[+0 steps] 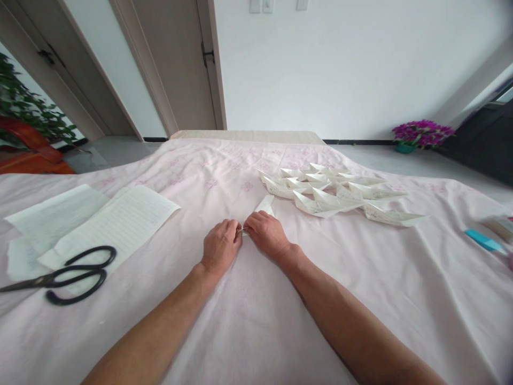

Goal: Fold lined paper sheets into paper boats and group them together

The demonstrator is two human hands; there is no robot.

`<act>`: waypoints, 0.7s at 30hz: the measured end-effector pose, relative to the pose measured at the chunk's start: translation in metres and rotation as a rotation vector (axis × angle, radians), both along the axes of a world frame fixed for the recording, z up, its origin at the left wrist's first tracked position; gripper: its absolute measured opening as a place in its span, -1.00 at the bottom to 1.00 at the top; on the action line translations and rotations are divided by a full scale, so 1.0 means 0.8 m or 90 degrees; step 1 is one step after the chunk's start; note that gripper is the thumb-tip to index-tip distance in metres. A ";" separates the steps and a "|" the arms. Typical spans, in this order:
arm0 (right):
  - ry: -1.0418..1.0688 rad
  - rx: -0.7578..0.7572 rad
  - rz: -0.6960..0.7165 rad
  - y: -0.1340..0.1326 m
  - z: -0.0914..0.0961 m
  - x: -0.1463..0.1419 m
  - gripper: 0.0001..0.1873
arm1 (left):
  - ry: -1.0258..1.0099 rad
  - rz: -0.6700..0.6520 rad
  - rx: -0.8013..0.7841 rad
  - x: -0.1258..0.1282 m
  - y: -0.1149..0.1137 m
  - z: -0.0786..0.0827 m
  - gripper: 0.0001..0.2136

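Observation:
My left hand [223, 245] and my right hand [265, 231] meet at the middle of the cloth-covered surface, fingers closed in a pinch. Between them is a folded piece of paper [266, 205], whose pale end sticks out beyond my right hand; most of it is hidden by my fingers. Just past my right hand stand several folded paper boats [320, 202], grouped close together, with writing on some of them. Off to the left of my left hand lie sheets of lined paper [120, 219], partly overlapping.
Black-handled scissors [80, 272] rest partly on the sheets. A pink flowered cloth [208, 166] with wrinkles covers the surface. A blue object [483, 240] lies at the right edge. Beyond are a door [172, 59], a wall and purple flowers [422, 132] in a pot.

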State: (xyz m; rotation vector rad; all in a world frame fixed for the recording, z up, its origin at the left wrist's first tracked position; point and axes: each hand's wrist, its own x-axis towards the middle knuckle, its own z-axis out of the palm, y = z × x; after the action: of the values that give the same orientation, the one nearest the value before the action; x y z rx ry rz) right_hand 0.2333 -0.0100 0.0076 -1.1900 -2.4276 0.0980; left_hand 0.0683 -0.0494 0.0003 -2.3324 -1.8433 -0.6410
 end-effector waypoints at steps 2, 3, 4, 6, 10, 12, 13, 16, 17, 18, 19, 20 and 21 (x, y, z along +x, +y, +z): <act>-0.035 0.023 -0.013 -0.001 0.000 -0.003 -0.89 | 0.016 0.001 -0.013 0.001 -0.001 0.002 -0.96; -0.051 0.030 -0.016 -0.002 0.001 -0.004 -0.89 | 0.021 0.002 -0.022 0.002 -0.001 0.003 -0.95; -0.064 0.033 -0.017 -0.003 0.001 -0.005 -0.88 | 0.019 0.005 -0.032 0.003 -0.001 0.005 -0.93; -0.082 0.036 -0.015 -0.005 0.003 -0.006 -0.86 | 0.001 0.020 -0.056 0.004 -0.001 0.007 -0.89; -0.099 0.042 -0.015 -0.006 0.005 -0.008 -0.86 | -0.041 0.033 -0.071 0.007 0.001 0.007 -0.81; -0.103 0.047 -0.016 -0.005 0.005 -0.009 -0.87 | -0.048 0.025 -0.056 0.007 0.002 0.005 -0.80; -0.106 0.054 -0.015 -0.005 0.004 -0.009 -0.86 | -0.048 0.022 -0.045 0.006 0.003 0.004 -0.79; -0.123 0.088 -0.002 -0.003 0.002 -0.010 -0.84 | -0.049 0.017 -0.020 0.005 0.003 0.001 -0.80; -0.129 0.100 0.002 -0.003 0.002 -0.010 -0.83 | -0.048 0.018 -0.016 0.004 0.003 0.000 -0.81; -0.132 0.107 0.006 -0.003 0.001 -0.011 -0.82 | -0.046 0.018 -0.014 0.002 0.002 -0.001 -0.81; -0.134 0.111 0.006 -0.003 0.001 -0.012 -0.81 | -0.044 0.018 -0.017 0.001 0.002 -0.001 -0.82; -0.134 0.112 0.002 -0.003 0.001 -0.012 -0.81 | -0.041 0.019 -0.022 0.000 0.002 -0.001 -0.83; -0.133 0.112 -0.002 -0.003 0.000 -0.013 -0.81 | -0.039 0.019 -0.029 -0.002 0.001 0.000 -0.83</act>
State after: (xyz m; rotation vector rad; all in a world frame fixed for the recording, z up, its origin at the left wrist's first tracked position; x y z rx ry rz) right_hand 0.2231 -0.0122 0.0078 -1.1756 -2.5496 -0.2478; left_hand 0.0669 -0.0483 0.0004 -2.3347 -1.9351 -0.6818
